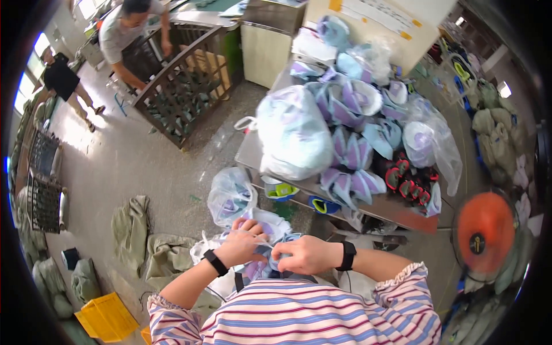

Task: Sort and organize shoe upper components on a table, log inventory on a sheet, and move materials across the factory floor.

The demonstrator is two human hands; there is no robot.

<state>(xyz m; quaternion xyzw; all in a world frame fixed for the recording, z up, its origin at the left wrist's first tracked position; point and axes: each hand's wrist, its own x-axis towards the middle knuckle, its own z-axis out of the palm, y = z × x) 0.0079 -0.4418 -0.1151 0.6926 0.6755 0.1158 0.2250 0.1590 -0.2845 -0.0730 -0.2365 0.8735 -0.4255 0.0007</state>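
Close to my body, my left hand point(247, 241) is closed, its fingers curled over a bundle of light blue and lavender fabric pieces point(291, 237), which look like shoe uppers. From the right, my right hand point(302, 255) pinches at the same bundle, its fingers pressed together. A thin pale strand point(264, 244) shows between the two hands. What exactly lies inside each grip is hidden by the fingers. Just beyond the left hand sits a clear plastic bag point(231, 198) with lavender and blue pieces in it.
A metal table point(397, 214) ahead carries a full plastic bag point(294, 133), piled blue-lavender uppers point(351, 154) and red-black pieces point(405, 183). An orange fan point(485, 233) stands right. Olive cloth sacks point(130, 233) and a yellow bag point(107, 317) lie left. Beyond, one person bends over a brown slatted crate point(181, 86); another stands.
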